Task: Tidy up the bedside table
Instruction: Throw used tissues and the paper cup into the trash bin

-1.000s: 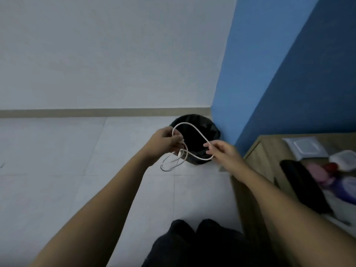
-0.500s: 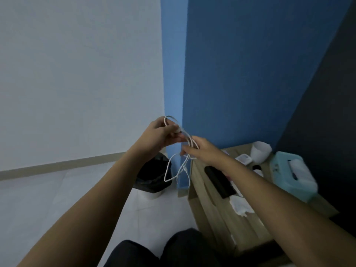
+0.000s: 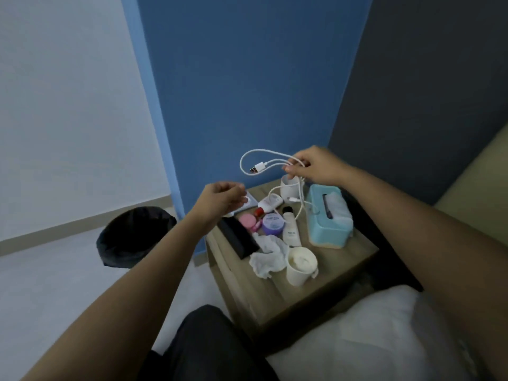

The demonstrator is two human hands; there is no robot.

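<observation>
Blue wall panels meet in a corner behind a small wooden bedside worktop crowded with things. Above its far edge, the right hand pinches a looped white charging cable between thumb and fingers, which are closed tight on the gathered strands; one loop and a USB plug stick out to the left, and the other end hangs down toward the worktop, just in front of a white cup. The left hand hovers near the worktop's left corner, well apart from the cable, its fingers curled loosely inward and holding nothing. Beneath the hands sit a light blue tissue box, a purple round jar, a pink round compact, a white tube with a red cap, a small white bottle with a black cap, a black rectangular case, a crumpled white tissue and a white paper cup. On the floor left of the worktop stands a black-lined waste bin, and a white pillow lies at the lower right
</observation>
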